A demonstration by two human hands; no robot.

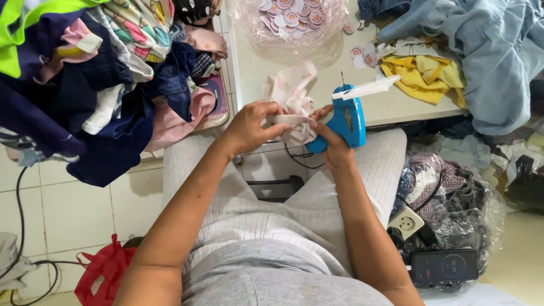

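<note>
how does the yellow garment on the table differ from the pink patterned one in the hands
The yellow garment is plain yellow and lies untouched on the table. The pink patterned garment is pale with pink prints, gripped by the left hand beside the right hand. Both are crumpled.

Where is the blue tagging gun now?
In the head view, the blue tagging gun is right of centre, in the right hand, beside the pale garment at the table's edge.
</note>
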